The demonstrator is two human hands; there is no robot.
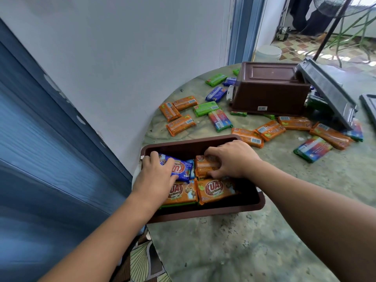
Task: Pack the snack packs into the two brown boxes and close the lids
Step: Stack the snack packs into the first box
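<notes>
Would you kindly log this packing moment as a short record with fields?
near box: brown box, open, partly filled with packs
left hand: left hand grips a blue pack inside it
right hand: right hand grips an orange pack inside it
far box: overturned brown box, grey lid leaning against it
loose packs: orange, green and blue packs scattered on the table

The second lid [369,104] is cut off at the right edge; packs under the overturned box [270,92] stay mostly hidden.
</notes>
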